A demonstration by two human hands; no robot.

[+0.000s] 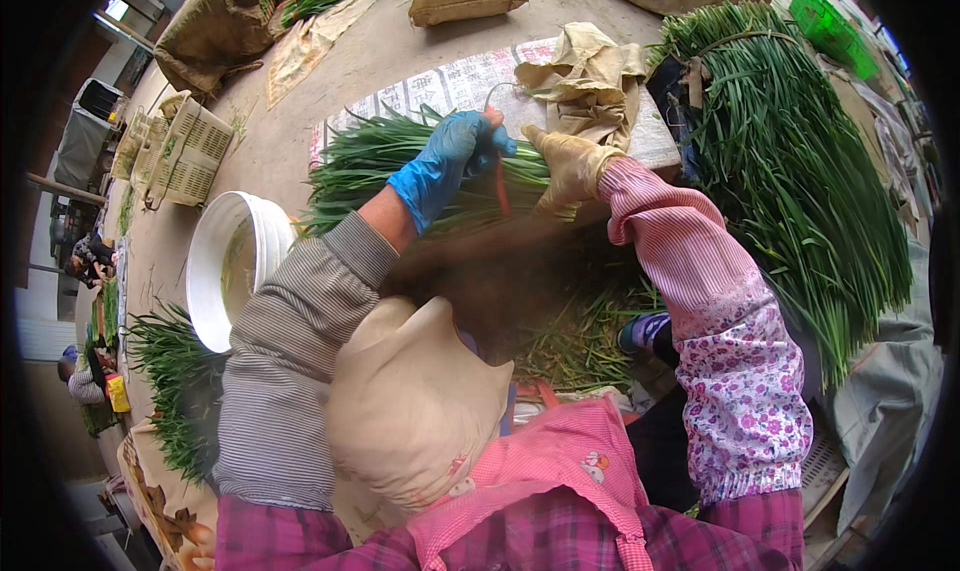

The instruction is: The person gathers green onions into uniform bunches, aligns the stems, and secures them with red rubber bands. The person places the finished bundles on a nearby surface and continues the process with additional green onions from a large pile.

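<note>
A bunch of long green leaves, seemingly garlic chives (375, 158), lies across a board covered with printed sheet (442, 80). Over it, my left hand (457, 155) in a blue glove pinches a red tie strip (501, 185), which hangs down against the stems. My right hand (574, 166), in a yellowish glove, is at the stem end of the bunch; its fingers are spread beside the pale stalks, and whether it grips them is unclear. A crumpled tan cloth (589, 83) rests on the board behind my right hand.
A large bundle of the greens (795, 173) stands at the right. Left are a white bucket (259, 260), more greens (176, 391) and a plastic crate (191, 151). A green crate (832, 31) is at the upper right. Loose leaves (585, 346) litter the floor below. People work at far left.
</note>
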